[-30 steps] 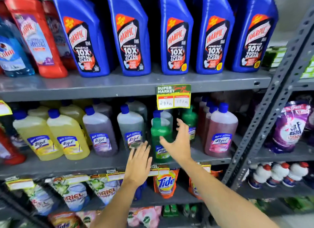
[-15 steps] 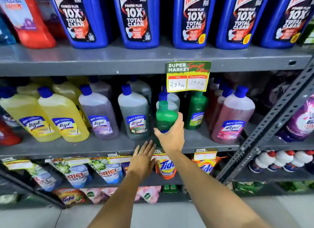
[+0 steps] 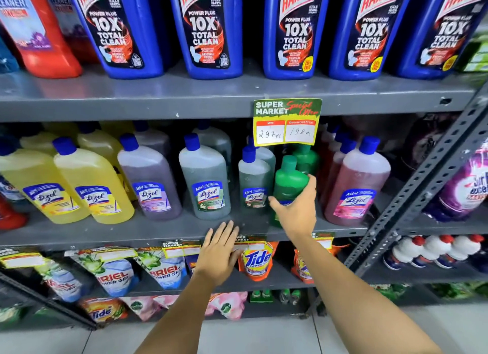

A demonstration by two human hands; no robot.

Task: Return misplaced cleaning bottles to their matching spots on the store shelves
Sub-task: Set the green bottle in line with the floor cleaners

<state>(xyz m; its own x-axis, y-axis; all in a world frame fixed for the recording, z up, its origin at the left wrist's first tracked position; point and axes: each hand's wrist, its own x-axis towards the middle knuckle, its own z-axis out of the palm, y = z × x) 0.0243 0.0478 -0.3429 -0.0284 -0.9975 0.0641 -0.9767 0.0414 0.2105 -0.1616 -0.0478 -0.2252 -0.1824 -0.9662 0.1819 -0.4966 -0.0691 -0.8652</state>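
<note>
A small green bottle point(image 3: 289, 181) with a green cap stands on the middle shelf point(image 3: 132, 232), just in front of a second green bottle point(image 3: 306, 155). My right hand point(image 3: 295, 208) is wrapped around its lower body, covering the label. To its left stands a grey-green Lizol bottle point(image 3: 253, 179) with a blue cap, to its right a pink Lizol bottle point(image 3: 356, 179). My left hand point(image 3: 220, 250) hovers flat with fingers apart at the shelf's front edge, holding nothing.
Yellow, purple and grey Lizol bottles point(image 3: 150, 177) fill the middle shelf to the left. Blue Harpic bottles point(image 3: 208, 29) line the top shelf. A price tag point(image 3: 286, 121) hangs above the green bottles. Tide and Ariel pouches point(image 3: 254, 260) hang below. A grey slotted upright point(image 3: 427, 179) slants on the right.
My right hand closed on the green bottle and carried it right, from in front of the grey-green Lizol to in front of the other green bottle. My left hand stayed low.
</note>
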